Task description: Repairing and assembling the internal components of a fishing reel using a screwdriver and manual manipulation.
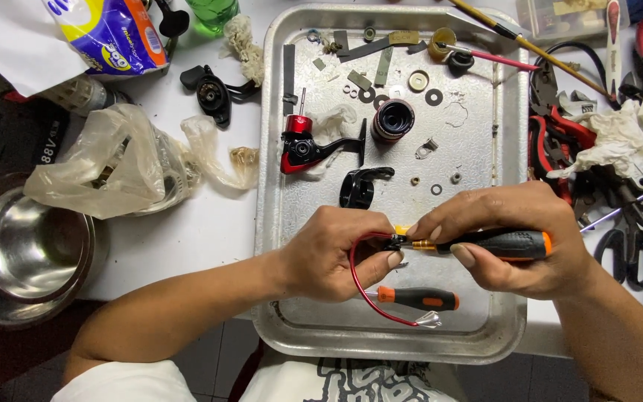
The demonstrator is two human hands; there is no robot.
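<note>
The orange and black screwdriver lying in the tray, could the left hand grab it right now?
Probably not right away. The spare screwdriver lies uncovered in the metal tray, just below the left hand, so the way is free. But that hand is busy pinching a red wire bail, which it would have to put down first.

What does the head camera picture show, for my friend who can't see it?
Two hands work over a metal tray: the left hand pinches a red wire loop, and the right hand presses a black-and-orange screwdriver to it. Small parts lie around.
</note>
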